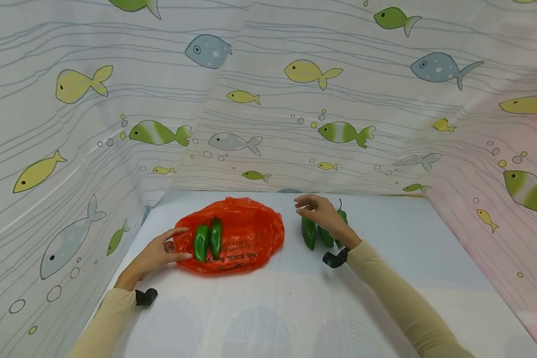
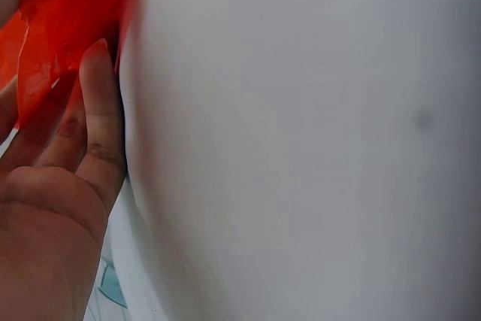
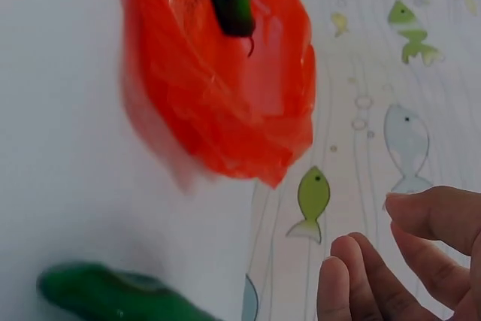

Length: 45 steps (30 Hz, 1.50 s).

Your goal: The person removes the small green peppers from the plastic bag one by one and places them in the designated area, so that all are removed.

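Note:
A red plastic bag [image 1: 250, 233] lies spread with its mouth open, dark print showing inside. Two green peppers [image 1: 201, 242] rest side by side in its left part. My left hand [image 1: 154, 256] is at the bag's left edge, fingers spread and touching the plastic; in the left wrist view, red film overlaps some fingers [image 2: 98, 95]. My right hand [image 1: 324, 216] hovers over three more green peppers [image 1: 309, 233] right of the bag, partly hiding them. It holds nothing, and the right wrist view shows its fingers [image 3: 436, 216] loosely bent, with one pepper [image 3: 120, 291] below.
A white table [image 1: 268, 308] with pale rounded patterns carries everything. Fish-printed curtains [image 1: 268, 114] enclose it at the back and both sides. Black wrist-camera mounts [image 1: 335, 258] sit at both wrists, beside beige sleeves [image 1: 394, 293].

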Tool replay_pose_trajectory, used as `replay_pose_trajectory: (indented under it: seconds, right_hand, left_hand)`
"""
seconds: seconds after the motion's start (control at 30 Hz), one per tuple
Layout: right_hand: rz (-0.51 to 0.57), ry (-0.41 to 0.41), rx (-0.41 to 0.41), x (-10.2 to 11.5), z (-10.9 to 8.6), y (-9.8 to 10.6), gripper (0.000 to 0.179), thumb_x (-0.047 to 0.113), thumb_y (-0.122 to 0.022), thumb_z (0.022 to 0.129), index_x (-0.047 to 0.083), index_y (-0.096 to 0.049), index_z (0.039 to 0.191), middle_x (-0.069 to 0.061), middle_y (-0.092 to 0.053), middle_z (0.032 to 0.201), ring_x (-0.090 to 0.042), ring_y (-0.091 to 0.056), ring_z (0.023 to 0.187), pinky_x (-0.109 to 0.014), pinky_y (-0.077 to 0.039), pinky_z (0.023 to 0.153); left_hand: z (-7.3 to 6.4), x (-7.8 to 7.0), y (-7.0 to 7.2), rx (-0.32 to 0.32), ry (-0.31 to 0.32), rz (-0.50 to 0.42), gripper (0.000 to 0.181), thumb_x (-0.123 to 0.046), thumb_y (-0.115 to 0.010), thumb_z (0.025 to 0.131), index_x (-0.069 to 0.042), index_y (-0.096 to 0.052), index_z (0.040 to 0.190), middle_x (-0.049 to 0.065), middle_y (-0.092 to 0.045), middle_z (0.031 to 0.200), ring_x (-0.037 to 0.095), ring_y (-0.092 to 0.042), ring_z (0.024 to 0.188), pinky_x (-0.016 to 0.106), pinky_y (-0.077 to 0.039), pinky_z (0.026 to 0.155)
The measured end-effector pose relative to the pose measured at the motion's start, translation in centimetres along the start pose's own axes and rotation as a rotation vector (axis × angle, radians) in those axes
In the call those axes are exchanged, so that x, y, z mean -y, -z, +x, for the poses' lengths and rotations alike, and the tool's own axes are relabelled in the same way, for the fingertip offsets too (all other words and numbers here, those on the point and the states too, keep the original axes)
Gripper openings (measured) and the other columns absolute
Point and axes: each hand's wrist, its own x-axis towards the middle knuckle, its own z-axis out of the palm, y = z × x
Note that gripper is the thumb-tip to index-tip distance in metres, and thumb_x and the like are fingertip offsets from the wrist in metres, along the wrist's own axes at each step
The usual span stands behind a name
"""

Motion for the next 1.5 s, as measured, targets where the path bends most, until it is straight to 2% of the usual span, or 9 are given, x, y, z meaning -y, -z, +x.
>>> replay_pose_trajectory:
  seconds: [0.27,0.4,0.67,0.9,1.07,1.23,1.5]
  right_hand:
    - [0.019,0.018,0.041,2.0,0.7,-2.2,0.034,0.020,-0.070,0.099,0.013,-0.066,0.133,-0.015,-0.066,0.129,-0.027,-0.064,0.112,-0.051,-0.052,0.099]
    - [-0.004,0.043,0.051,2.9,1.0,-3.2,0.034,0.019,-0.071,0.099,0.014,-0.066,0.132,-0.011,-0.068,0.126,-0.024,-0.065,0.109,-0.042,-0.056,0.094]
    - [0.023,0.080,0.107,4.4,1.9,-5.7,0.035,0.016,-0.071,0.099,0.007,-0.065,0.132,-0.015,-0.068,0.125,-0.025,-0.065,0.106,-0.043,-0.057,0.093]
    - [0.016,0.118,0.170,4.6,2.7,-8.2,0.037,0.018,-0.071,0.099,0.004,-0.064,0.133,-0.013,-0.068,0.124,-0.021,-0.063,0.105,-0.033,-0.054,0.091]
    - [0.026,0.133,0.195,5.0,3.0,-9.8,0.033,0.019,-0.071,0.099,0.009,-0.066,0.131,-0.015,-0.068,0.125,-0.019,-0.064,0.105,-0.033,-0.054,0.092]
    - [0.042,0.113,0.199,5.2,3.5,-11.2,0.031,0.018,-0.072,0.099,0.012,-0.067,0.128,-0.014,-0.068,0.126,-0.018,-0.063,0.105,-0.033,-0.053,0.091]
    - [0.037,0.106,0.215,5.4,4.2,-13.2,0.030,0.019,-0.073,0.098,0.013,-0.069,0.126,-0.006,-0.068,0.121,-0.016,-0.063,0.103,-0.030,-0.053,0.088]
  left_hand:
    - [0.1,-0.4,0.1,-0.008,0.002,0.018,0.085,-0.024,-0.085,0.087,-0.011,-0.037,0.157,0.023,-0.058,0.131,0.030,-0.062,0.099,0.032,-0.059,0.077]
    - [0.1,-0.5,0.2,-0.011,0.005,0.026,0.086,-0.026,-0.085,0.088,-0.011,-0.037,0.157,0.023,-0.057,0.134,0.030,-0.062,0.102,0.031,-0.058,0.079]
    - [0.0,-0.3,0.3,-0.006,-0.011,0.011,0.086,-0.023,-0.085,0.087,-0.010,-0.036,0.157,0.024,-0.056,0.136,0.031,-0.062,0.104,0.033,-0.058,0.078]
    - [0.1,0.0,0.4,-0.003,-0.018,0.003,0.086,-0.024,-0.086,0.086,-0.010,-0.037,0.156,0.025,-0.056,0.136,0.029,-0.064,0.105,0.034,-0.059,0.078]
    - [0.1,0.0,0.2,0.000,-0.016,0.015,0.085,-0.025,-0.086,0.086,-0.011,-0.039,0.155,0.023,-0.058,0.133,0.028,-0.063,0.102,0.034,-0.058,0.078]
    - [-0.1,-0.1,0.0,0.017,-0.016,0.005,0.086,-0.024,-0.085,0.087,-0.009,-0.037,0.156,0.024,-0.058,0.132,0.029,-0.064,0.099,0.033,-0.059,0.078]
    - [-0.1,-0.1,-0.1,0.014,-0.013,-0.014,0.085,-0.022,-0.085,0.087,-0.010,-0.036,0.157,0.023,-0.061,0.127,0.029,-0.065,0.097,0.033,-0.059,0.077]
